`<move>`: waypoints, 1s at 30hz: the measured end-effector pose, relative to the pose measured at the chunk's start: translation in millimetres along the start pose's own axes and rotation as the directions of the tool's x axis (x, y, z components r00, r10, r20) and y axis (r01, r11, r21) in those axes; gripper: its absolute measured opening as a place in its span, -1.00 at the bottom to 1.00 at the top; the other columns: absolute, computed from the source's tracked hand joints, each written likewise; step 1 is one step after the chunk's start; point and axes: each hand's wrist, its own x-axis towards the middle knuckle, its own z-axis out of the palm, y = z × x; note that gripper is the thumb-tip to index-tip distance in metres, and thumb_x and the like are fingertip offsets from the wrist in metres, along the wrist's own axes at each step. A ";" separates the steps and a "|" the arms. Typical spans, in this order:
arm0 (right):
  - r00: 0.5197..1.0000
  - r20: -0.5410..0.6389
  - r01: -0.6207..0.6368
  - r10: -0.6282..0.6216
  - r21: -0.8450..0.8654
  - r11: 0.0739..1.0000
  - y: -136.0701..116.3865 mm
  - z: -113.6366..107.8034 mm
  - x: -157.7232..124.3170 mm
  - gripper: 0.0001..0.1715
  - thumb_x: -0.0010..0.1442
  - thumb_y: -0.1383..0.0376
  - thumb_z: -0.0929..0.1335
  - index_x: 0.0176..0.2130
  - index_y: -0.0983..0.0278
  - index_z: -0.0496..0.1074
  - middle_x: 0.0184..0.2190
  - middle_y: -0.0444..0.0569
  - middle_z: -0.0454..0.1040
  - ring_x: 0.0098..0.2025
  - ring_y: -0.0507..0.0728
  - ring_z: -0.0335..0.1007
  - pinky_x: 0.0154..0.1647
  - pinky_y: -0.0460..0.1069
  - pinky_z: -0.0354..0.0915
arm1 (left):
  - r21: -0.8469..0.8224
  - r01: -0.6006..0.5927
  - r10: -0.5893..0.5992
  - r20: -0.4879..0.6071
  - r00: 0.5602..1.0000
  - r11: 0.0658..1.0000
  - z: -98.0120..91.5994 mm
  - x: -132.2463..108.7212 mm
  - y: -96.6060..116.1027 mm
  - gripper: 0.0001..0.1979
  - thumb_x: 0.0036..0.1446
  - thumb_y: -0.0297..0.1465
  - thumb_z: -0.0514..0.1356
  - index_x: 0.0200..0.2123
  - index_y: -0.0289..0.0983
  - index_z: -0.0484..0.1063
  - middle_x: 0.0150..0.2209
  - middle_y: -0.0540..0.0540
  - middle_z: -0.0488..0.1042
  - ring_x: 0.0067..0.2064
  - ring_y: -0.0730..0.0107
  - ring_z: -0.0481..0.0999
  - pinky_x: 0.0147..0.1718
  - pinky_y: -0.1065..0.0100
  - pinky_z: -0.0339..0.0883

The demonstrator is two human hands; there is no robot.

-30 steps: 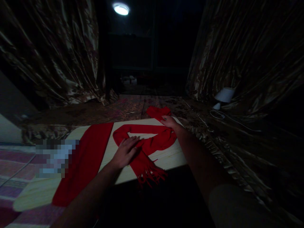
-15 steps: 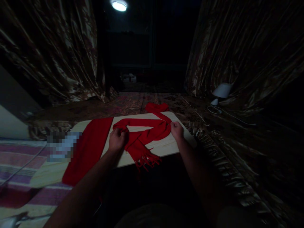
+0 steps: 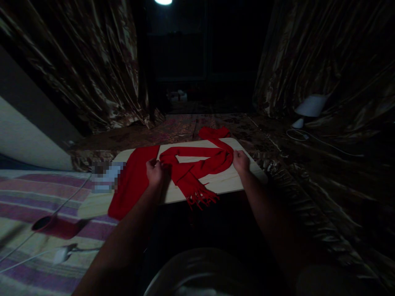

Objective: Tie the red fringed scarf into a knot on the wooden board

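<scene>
Right fingers (image 3: 239,158): curled to a pinch, apparently on the edge of the scarf (image 3: 212,164). Left fingers (image 3: 154,167): also curled nearly closed, at the scarf's other bend; too dim to tell whether they have hold of it. Scarf lies in a loop between the two sets of fingers, on the counter (image 3: 228,179). Fringe points to the near side, its tips past the near edge. Other tail runs beyond the right fingers, over the far edge onto the cover (image 3: 175,127).

Risks (judged). Uneven pull by either set of fingers: loop skews, folds bunch. Far tail: may drag or snag on the far edge if the loop is drawn nearer. Fringe: overhang could slip down under its own weight. Cloth (image 3: 135,176), just left of the left fingers and partly behind the forearm: a leftward sweep could rumple it. Low light: a twist in the knit could go unnoticed.

Count: scarf, 1; cloth, 1, folded; counter, 1. Left of the left fingers: blurred-out item (image 3: 108,177), 1; bed (image 3: 18,193), 1, bearing tube (image 3: 61,228), 1, and plug (image 3: 61,255), 1. Well right of the right fingers: lamp (image 3: 311,106), 1. Beyond both: curtains, 2 (left curtain (image 3: 101,61), right curtain (image 3: 308,53)). Cords: several, count uncertain.
</scene>
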 end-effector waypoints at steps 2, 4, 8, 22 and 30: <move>1.000 0.004 0.010 -0.010 -0.007 1.000 -0.6 -0.4 -0.7 -0.56 0.41 0.13 0.18 -0.14 0.29 0.56 -0.23 0.10 0.59 -0.23 0.17 0.41 -0.21 -0.02 0.18 | 0.053 -0.052 0.051 0.027 0.998 0.997 3.1 -6.4 1.1 -0.58 0.20 -0.29 0.14 0.12 -0.25 0.28 0.00 -0.25 0.51 -0.07 0.27 0.59 -0.11 0.31 0.47; 1.000 0.002 0.014 -0.014 -0.014 1.000 -0.8 -0.6 -1.3 -0.57 0.41 0.14 0.19 -0.15 0.28 0.56 -0.23 0.10 0.59 -0.24 0.17 0.41 -0.22 -0.02 0.18 | 0.111 -0.085 0.079 0.056 0.995 0.990 4.9 -11.7 4.8 -0.54 0.16 -0.28 0.20 0.12 -0.25 0.31 -0.01 -0.23 0.54 -0.05 0.22 0.58 -0.06 0.28 0.44; 0.999 -0.020 0.025 -0.025 -0.028 0.999 -1.1 -0.5 -2.3 -0.57 0.41 0.15 0.19 -0.15 0.29 0.56 -0.24 0.11 0.59 -0.25 0.17 0.40 -0.23 -0.02 0.16 | 0.226 -0.072 0.052 0.094 0.994 0.971 4.5 -14.9 11.4 -0.57 0.17 -0.28 0.18 0.10 -0.26 0.37 -0.07 -0.22 0.58 -0.03 0.16 0.58 -0.02 0.25 0.41; 1.000 -0.013 0.024 -0.024 -0.019 1.000 -0.7 0.8 -2.2 -0.54 0.41 0.15 0.18 -0.14 0.32 0.56 -0.19 0.17 0.60 -0.20 0.20 0.42 -0.19 0.00 0.17 | 0.258 -0.119 0.074 0.177 0.981 0.959 3.6 -13.5 10.4 -0.77 0.18 -0.31 0.14 -0.21 -0.28 0.54 -0.18 -0.18 0.63 -0.15 0.24 0.57 -0.13 0.34 0.35; 0.999 -0.028 0.034 -0.034 -0.026 0.999 -1.1 1.6 -2.2 -0.57 0.39 0.17 0.20 -0.17 0.32 0.57 -0.20 0.16 0.60 -0.21 0.19 0.42 -0.17 0.00 0.18 | 0.331 -0.132 0.057 0.228 0.972 0.934 0.9 -19.4 22.6 -0.74 0.19 -0.24 0.14 -0.26 -0.28 0.54 -0.22 -0.17 0.63 -0.21 0.27 0.56 -0.23 0.36 0.31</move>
